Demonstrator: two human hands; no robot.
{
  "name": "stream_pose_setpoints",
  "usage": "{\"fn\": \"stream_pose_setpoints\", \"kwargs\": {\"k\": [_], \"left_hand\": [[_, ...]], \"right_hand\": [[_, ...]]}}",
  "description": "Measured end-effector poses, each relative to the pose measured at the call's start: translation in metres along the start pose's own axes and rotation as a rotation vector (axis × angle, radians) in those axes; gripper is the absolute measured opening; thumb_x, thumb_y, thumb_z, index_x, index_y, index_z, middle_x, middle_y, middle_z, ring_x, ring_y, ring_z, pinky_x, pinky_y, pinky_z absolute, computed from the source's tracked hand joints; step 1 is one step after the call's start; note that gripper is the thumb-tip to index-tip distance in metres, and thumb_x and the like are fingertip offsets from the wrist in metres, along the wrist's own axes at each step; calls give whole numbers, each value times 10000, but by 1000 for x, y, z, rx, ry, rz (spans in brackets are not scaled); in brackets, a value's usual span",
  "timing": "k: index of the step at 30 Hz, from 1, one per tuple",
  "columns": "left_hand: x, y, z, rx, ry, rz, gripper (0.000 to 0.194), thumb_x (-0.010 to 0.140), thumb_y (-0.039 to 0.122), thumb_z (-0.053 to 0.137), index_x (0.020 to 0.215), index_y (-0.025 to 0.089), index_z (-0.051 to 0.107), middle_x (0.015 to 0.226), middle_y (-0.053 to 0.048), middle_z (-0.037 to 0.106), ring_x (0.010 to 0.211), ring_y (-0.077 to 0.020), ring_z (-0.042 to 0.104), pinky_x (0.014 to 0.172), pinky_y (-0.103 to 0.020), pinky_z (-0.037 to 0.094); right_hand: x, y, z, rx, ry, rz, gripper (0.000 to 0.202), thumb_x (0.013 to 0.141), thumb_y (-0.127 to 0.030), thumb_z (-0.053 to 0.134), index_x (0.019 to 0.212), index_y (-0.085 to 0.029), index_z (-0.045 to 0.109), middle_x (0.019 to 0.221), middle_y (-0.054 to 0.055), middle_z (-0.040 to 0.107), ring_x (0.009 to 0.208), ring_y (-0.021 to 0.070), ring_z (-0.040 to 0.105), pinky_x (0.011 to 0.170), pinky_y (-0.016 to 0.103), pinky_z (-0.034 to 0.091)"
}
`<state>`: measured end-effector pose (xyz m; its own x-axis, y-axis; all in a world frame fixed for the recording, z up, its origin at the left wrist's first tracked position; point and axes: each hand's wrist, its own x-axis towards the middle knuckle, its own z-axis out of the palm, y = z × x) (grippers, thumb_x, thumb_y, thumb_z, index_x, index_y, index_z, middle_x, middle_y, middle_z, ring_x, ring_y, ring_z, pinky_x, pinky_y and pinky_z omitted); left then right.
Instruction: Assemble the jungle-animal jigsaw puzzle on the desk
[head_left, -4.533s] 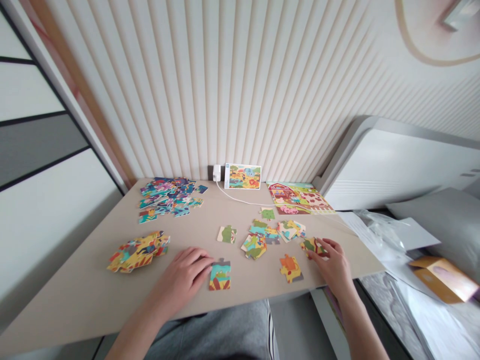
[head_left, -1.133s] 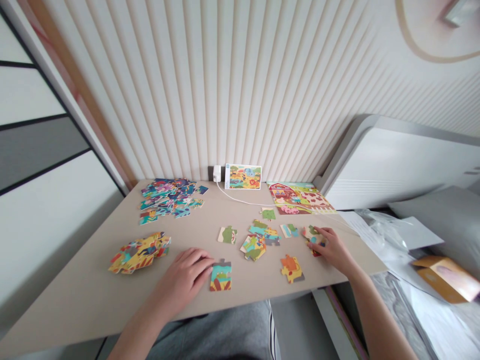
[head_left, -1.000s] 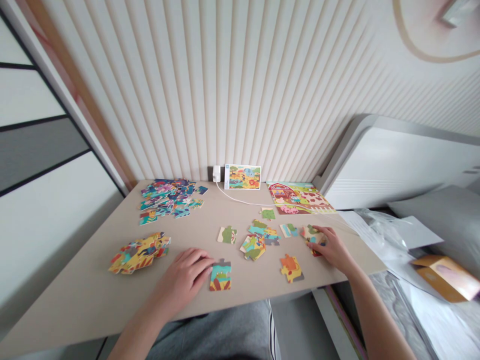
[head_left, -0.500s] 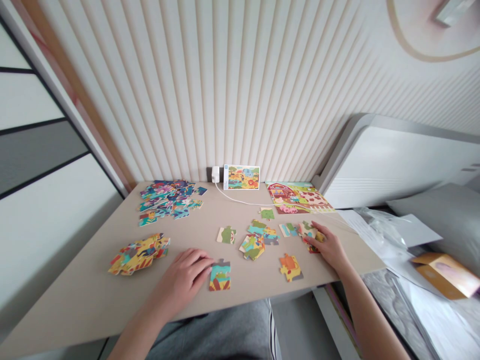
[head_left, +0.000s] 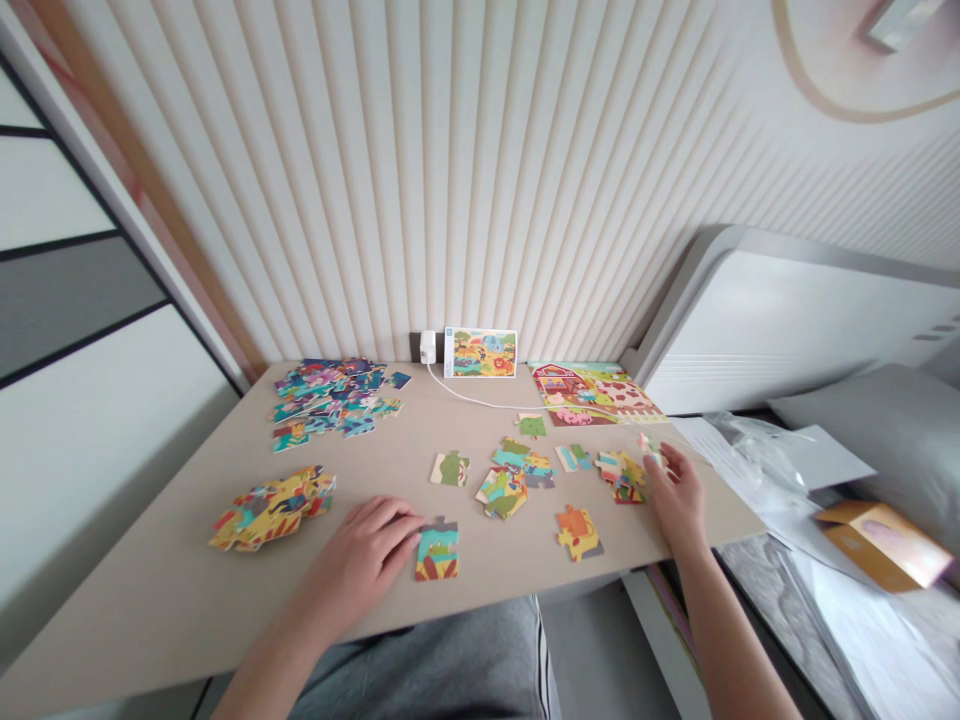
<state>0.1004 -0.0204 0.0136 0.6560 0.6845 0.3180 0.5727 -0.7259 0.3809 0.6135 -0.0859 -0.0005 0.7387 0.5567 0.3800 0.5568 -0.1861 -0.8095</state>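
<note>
My left hand (head_left: pixel 375 545) lies on the table with its fingers stretched toward the crocodile puzzle piece (head_left: pixel 437 550), fingertips at its left edge. At the right, my right hand (head_left: pixel 677 490) is raised a little and pinches a puzzle piece (head_left: pixel 651 448), tilted up and partly hidden by the fingers. Just left of that hand is a small heap of puzzle pieces (head_left: pixel 622 472). An orange and yellow puzzle piece (head_left: pixel 579 533) lies nearer the front edge. In the middle are a cluster of overlapping pieces (head_left: pixel 506 490) and a green piece (head_left: pixel 451 468).
A yellow-red pile of pieces (head_left: pixel 274 505) and a blue-purple pile (head_left: pixel 330 395) lie at the left. A picture card (head_left: pixel 481 353) leans on the wall beside a white charger (head_left: pixel 427 347), whose cable crosses an assembled farm puzzle (head_left: pixel 589 393). A bed (head_left: pixel 795 330) adjoins the table.
My right hand has lifted a puzzle piece from the small heap and turned it upright, moving slightly right. The left hand stays by the crocodile piece. The view has shifted slightly.
</note>
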Motion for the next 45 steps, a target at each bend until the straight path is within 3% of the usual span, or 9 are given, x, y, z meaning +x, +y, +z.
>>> {"fn": "stream_pose_setpoints", "kwargs": {"k": [7, 11, 16, 19, 25, 29, 32, 36, 45], "left_hand": [[1, 3, -2, -8, 10, -8, 264, 1040, 235, 534, 1239, 310, 690, 1142, -27, 673, 1097, -225, 615, 977, -381, 490], [1, 2, -1, -10, 15, -12, 268, 1036, 232, 535, 1235, 320, 691, 1144, -25, 673, 1097, -227, 613, 972, -378, 492], [1, 2, -1, -8, 8, -14, 259, 1043, 231, 523, 1221, 314, 693, 1158, -30, 665, 1109, -230, 605, 978, -388, 487], [1, 3, -1, -4, 1, -14, 255, 1046, 229, 519, 1212, 304, 697, 1159, -34, 663, 1108, -231, 604, 984, -396, 485], [2, 5, -2, -17, 9, -18, 249, 1039, 229, 533, 1200, 313, 704, 1139, -29, 673, 1092, -231, 611, 971, -388, 489], [2, 5, -3, -16, -2, -18, 244, 1044, 226, 526, 1197, 309, 697, 1146, -28, 670, 1100, -232, 605, 977, -397, 480], [2, 5, -4, -17, -11, -22, 237, 1052, 229, 517, 1194, 300, 693, 1148, -29, 663, 1103, -231, 599, 981, -403, 478], [1, 6, -3, -18, -5, -19, 236, 1060, 238, 507, 1192, 286, 696, 1138, -39, 661, 1088, -229, 598, 977, -407, 484], [2, 6, -3, -10, -4, -21, 239, 1054, 231, 510, 1188, 290, 699, 1141, -43, 666, 1094, -238, 603, 984, -423, 488]], "right_hand": [[-4, -5, 9, -395, -302, -235, 504, 893, -634, 582, 1206, -269, 733, 1247, 101, 698, 1179, 327, 622, 1049, 523, 420], [-7, -6, 12, -503, -286, -261, 476, 915, -638, 550, 1203, -307, 736, 1306, 99, 663, 1220, 355, 591, 1046, 587, 384], [-12, -18, 15, -380, -154, -351, 428, 955, -588, 523, 1134, -276, 754, 1326, 107, 659, 1229, 340, 578, 1062, 564, 381], [-20, -36, 21, -302, -217, -426, 376, 989, -518, 505, 1094, -262, 761, 1262, 107, 696, 1190, 317, 604, 1048, 527, 412], [-60, -99, 44, -275, -559, -658, 292, 1003, -476, 578, 1147, -291, 752, 1226, 80, 716, 1187, 289, 628, 1063, 487, 432], [-99, -141, 58, -349, -710, -709, 447, 952, -541, 660, 1343, -324, 667, 1244, 67, 717, 1190, 294, 627, 1053, 481, 448], [-119, -157, 66, -400, -739, -727, 536, 937, -507, 684, 1430, -313, 606, 1309, 86, 692, 1224, 298, 617, 1078, 482, 437], [-125, -155, 68, -381, -755, -722, 466, 959, -342, 639, 1418, -263, 615, 1356, 90, 678, 1268, 270, 609, 1109, 454, 431], [-93, -116, 53, -192, -615, -694, 448, 977, -417, 626, 1399, -269, 644, 1344, 116, 705, 1254, 334, 646, 1070, 550, 505]]}}
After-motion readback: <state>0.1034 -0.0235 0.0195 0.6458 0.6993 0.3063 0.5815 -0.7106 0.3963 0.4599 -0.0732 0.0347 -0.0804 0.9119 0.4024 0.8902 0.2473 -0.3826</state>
